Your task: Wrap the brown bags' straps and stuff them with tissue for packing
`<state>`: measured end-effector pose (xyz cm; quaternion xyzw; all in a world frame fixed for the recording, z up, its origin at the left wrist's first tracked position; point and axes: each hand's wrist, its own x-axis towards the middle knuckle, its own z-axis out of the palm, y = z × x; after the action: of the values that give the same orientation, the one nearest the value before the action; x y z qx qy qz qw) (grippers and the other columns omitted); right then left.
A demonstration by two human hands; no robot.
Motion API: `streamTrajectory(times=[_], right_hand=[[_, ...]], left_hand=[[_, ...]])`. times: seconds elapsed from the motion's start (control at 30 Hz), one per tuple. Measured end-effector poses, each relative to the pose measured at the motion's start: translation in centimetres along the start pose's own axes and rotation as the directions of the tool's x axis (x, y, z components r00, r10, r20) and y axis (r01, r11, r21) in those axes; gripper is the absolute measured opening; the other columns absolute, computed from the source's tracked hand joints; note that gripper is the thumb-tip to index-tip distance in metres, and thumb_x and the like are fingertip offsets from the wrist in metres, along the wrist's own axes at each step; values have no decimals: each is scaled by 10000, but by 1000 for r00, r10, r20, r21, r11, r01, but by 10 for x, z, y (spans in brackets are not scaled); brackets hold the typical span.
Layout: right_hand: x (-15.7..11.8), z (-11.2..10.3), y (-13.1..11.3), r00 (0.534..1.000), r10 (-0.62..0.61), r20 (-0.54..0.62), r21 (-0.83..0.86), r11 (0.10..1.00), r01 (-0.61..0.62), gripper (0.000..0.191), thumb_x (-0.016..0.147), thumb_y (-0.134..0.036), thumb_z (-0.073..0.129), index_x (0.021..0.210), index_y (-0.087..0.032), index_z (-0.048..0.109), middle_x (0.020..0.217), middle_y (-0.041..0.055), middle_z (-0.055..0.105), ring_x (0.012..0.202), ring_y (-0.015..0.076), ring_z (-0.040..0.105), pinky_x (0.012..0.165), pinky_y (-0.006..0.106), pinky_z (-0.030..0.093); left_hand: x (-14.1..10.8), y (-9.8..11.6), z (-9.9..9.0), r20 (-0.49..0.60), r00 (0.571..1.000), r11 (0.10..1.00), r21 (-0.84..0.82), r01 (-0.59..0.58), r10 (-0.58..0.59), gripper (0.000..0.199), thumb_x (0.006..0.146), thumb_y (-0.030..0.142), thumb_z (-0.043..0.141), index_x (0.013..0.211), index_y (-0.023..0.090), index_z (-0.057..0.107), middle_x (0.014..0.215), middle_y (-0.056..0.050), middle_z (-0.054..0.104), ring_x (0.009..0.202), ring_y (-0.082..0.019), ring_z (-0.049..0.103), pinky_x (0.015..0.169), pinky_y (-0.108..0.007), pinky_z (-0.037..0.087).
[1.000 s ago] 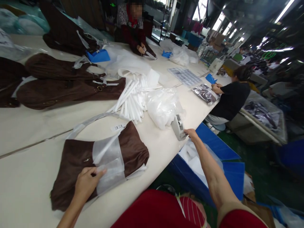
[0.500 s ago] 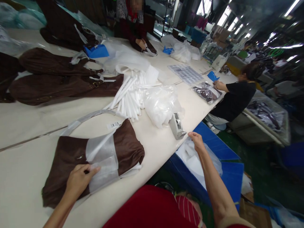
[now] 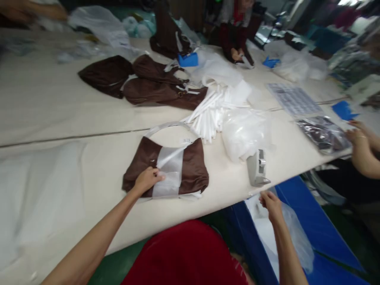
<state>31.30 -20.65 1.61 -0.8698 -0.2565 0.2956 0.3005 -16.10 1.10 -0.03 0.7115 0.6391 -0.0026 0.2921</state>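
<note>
We have the long cream table [image 3: 113, 130] before us, reaching across most of the view, and beside its near edge sits the blue box [image 3: 299, 198] with white and clear sheeting inside. On the table, away from us, lie several brown bags [image 3: 157, 89], next to a heap of white tubes [image 3: 209, 114] and a crumpled clear plastic bag [image 3: 245, 132]. Nearest us, the brown handbag [image 3: 194, 166] lies flat close to the table's edge, a translucent band [image 3: 170, 162] around its middle and its wrapped strap looped behind it. Our left hand [image 3: 147, 179] rests on the bag, thumb and fingers pinched together at the band. The grey tape dispenser [image 3: 257, 170] stands to the right, near the edge. Our right hand [image 3: 270, 202] is just beside it, off the table, fingertips drawn together; we cannot tell whether they hold anything.
</note>
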Motion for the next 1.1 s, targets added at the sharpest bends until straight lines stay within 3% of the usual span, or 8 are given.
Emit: streamTrajectory(times=[0.07,0.13,0.23,0.33,0.43,0.53,0.63,1.1], right_hand=[[-4,11,-25,979,-120,162,129,987,100,311,725,-519,572,587,-246,517,514,8,534,477,174,489,496,313,386],[-12,35,-65,872,-266,410,232,955,182,312,742,-525,629,675,-224,588,555,-4,567,520,156,498,539,293,413],[-35,88,-139,529,-387,755,247,916,317,287,814,-478,621,783,-192,629,616,-4,620,594,145,546,607,264,440],[-62,152,-204,197,-363,911,195,798,571,205,890,-365,556,837,-192,650,684,-15,663,623,128,571,615,229,429],[-79,213,-247,22,-286,958,110,437,893,180,913,-240,531,808,-213,675,731,-23,700,702,134,624,647,217,417],[-87,261,-268,-2,-195,981,9,37,999,171,923,-229,541,915,-244,710,950,13,750,902,182,679,703,235,452],[-88,292,-275,31,-134,990,-55,-175,983,221,945,-229,516,1028,-201,719,1100,102,735,1028,238,679,778,288,493],[-82,315,-275,119,-68,991,-130,-209,969,262,905,-196,531,1080,-135,717,1079,176,731,1066,282,680,844,346,517]], left_hand=[[-3,5,-3,21,999,1000,3,25,-25,246,646,428,636,591,211,532,760,2,566,678,-156,570,651,-257,404],[-2,6,-5,53,998,999,-5,46,-45,247,647,395,669,588,208,519,737,13,561,673,-148,559,625,-250,374],[-2,3,-3,61,996,997,-34,71,-69,275,636,381,713,579,205,508,708,25,558,670,-142,552,604,-244,350],[-3,0,2,46,997,995,-70,73,-69,273,624,362,739,578,201,523,728,21,570,680,-141,551,597,-246,342],[-4,-3,7,26,997,992,-103,72,-69,238,632,333,737,576,199,548,759,16,587,686,-138,550,588,-248,336],[-4,-6,10,22,998,990,-130,61,-58,221,659,319,722,562,198,564,748,14,589,678,-133,548,577,-250,331],[-3,-11,13,23,999,986,-160,42,-38,232,660,348,744,572,200,588,729,14,587,680,-134,555,575,-247,345],[-2,-24,12,104,991,963,-264,-59,89,230,636,319,801,625,193,610,751,12,594,682,-140,572,620,-243,411]])
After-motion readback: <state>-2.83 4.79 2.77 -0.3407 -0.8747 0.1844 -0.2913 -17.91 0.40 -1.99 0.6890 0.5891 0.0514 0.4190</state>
